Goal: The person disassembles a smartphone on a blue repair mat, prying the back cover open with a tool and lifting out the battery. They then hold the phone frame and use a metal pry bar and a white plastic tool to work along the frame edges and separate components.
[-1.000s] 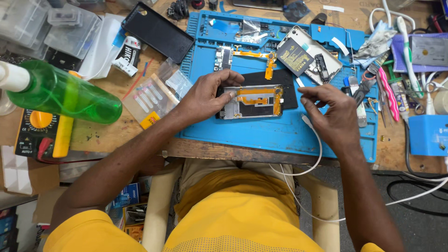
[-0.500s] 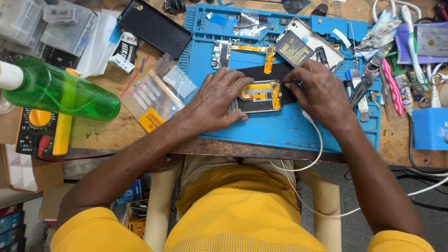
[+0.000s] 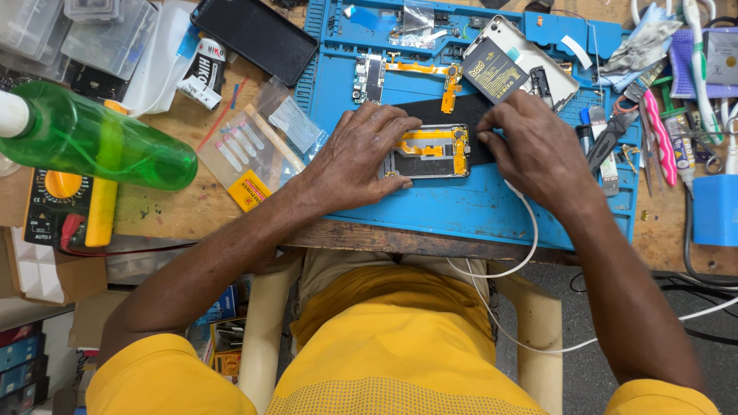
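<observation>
On the blue mat (image 3: pixel 492 207), your left hand (image 3: pixel 357 157) presses flat on the phone (image 3: pixel 427 151), lying crosswise; right hand (image 3: pixel 538 150) pinches its right end.

Clear plastic bag (image 3: pixel 257 150), yellow label, left of mat; black screen panel (image 3: pixel 255 34) above.
</observation>
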### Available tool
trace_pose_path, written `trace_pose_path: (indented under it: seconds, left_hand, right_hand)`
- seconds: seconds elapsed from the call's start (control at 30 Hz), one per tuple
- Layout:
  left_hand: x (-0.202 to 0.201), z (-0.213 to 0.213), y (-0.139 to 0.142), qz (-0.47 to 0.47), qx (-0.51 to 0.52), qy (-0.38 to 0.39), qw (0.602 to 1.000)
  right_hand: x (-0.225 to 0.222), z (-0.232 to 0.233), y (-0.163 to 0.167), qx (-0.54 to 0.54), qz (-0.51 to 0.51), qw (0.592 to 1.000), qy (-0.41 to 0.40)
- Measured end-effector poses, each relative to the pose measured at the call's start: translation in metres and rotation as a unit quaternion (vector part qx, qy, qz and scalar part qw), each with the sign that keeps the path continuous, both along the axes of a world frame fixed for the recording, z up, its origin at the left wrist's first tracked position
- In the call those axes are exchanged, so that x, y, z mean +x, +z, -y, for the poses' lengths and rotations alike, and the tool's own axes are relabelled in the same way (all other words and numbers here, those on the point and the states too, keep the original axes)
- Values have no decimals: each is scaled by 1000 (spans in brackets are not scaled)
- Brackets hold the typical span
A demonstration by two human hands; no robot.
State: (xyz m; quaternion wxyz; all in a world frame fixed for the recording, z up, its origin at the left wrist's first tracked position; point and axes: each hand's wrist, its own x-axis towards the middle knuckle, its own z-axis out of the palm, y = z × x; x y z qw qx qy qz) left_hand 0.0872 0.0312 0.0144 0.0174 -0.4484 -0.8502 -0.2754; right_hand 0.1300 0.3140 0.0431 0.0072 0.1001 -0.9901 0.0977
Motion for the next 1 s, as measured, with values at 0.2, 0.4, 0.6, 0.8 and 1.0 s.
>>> trace_pose_path:
  seconds: [0.2, 0.4, 0.6, 0.8, 1.0]
  left_hand:
    - [2, -2, 9, 8, -12, 6, 1000]
    - [17, -27, 11, -54, -15, -96, 994]
    - [21, -37, 5, -57, -8, -133, 989]
    - [17, -51, 8, -14, -26, -55, 998]
    - [4, -51, 5, -61, -8, -32, 998]
  right_hand:
    - [56, -7, 13, -44, 43, 998, 1]
    - [92, 19, 5, -61, -1, 998, -12]
    - [88, -26, 24, -163, -41, 976, -138]
    - [70, -39, 15, -98, -23, 987, -126]
    - [65, -41, 31, -112, 83, 977, -160]
